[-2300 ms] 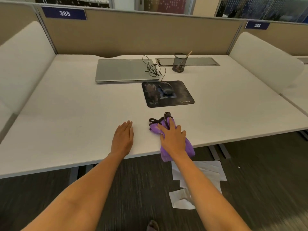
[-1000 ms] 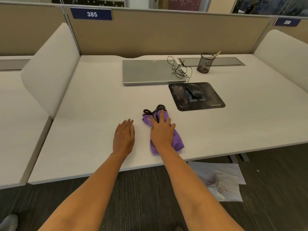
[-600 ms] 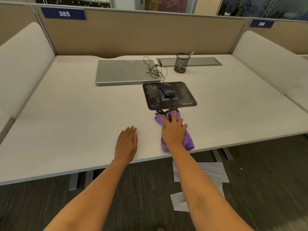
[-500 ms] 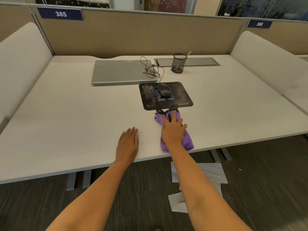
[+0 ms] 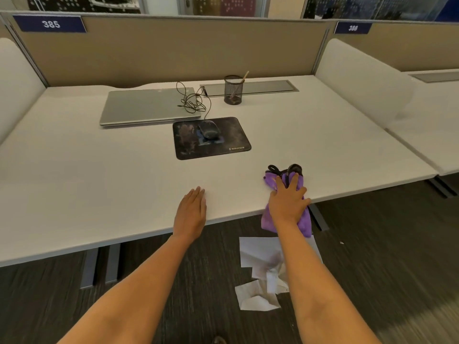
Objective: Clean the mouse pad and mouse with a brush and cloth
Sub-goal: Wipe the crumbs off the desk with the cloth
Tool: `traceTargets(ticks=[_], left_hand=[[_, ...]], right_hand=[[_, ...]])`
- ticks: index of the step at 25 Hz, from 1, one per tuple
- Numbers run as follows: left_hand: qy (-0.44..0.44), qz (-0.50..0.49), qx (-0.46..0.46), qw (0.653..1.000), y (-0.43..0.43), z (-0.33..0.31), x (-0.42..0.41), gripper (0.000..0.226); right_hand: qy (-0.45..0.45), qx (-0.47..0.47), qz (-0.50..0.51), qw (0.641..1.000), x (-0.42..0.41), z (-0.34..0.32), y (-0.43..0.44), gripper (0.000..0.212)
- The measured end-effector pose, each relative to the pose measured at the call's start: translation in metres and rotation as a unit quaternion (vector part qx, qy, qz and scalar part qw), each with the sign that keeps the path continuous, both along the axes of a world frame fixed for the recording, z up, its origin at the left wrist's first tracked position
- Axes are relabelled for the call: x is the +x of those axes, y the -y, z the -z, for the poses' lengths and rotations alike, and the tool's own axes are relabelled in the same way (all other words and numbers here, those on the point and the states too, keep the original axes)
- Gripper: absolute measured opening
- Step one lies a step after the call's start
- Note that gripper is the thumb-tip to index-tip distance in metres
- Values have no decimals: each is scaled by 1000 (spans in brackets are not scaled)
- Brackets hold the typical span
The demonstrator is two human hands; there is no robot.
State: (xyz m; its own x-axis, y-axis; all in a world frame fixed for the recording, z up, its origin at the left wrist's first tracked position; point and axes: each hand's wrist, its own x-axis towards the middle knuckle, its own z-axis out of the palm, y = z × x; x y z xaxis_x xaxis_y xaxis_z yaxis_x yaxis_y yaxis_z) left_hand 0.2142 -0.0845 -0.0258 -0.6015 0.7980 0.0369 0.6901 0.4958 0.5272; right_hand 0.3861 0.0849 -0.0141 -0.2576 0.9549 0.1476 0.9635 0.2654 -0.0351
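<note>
Right hand gripped cloth plus brush at desk front edge; left hand flat, empty. Pad and mouse looked dusty, 0 cleaned.

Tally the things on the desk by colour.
Black: 3, the mouse pad, mouse and mesh cup.
Purple: 1, the cloth.
Silver: 1, the laptop.
Total: 5.
</note>
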Motion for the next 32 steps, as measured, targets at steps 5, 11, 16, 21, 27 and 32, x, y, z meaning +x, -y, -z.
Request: traceTargets(ticks=[5, 11, 16, 21, 27, 32], left_hand=[[1, 2, 4, 1000, -4, -6, 13, 46], [16, 13, 42, 999, -17, -23, 25, 45], [97, 7, 96, 991, -34, -55, 30, 43], [382, 85, 150, 908, -54, -101, 30, 47], [427, 154, 126, 882, -72, -126, -2, 39], [386, 204, 67, 897, -91, -128, -58, 43]], right_hand=[[-79, -16, 93, 992, 81, 15, 4, 51], [-457, -228, 316, 800, 123, 35, 45, 38], [-613, -172, 96, 766, 61, -28, 64, 44], [-598, -204, -52, 773, -15, -83, 41, 52], [-647, -283, -10, 708, -79, -97, 10, 45], [-662, -248, -7, 707, -121, -95, -11, 47]])
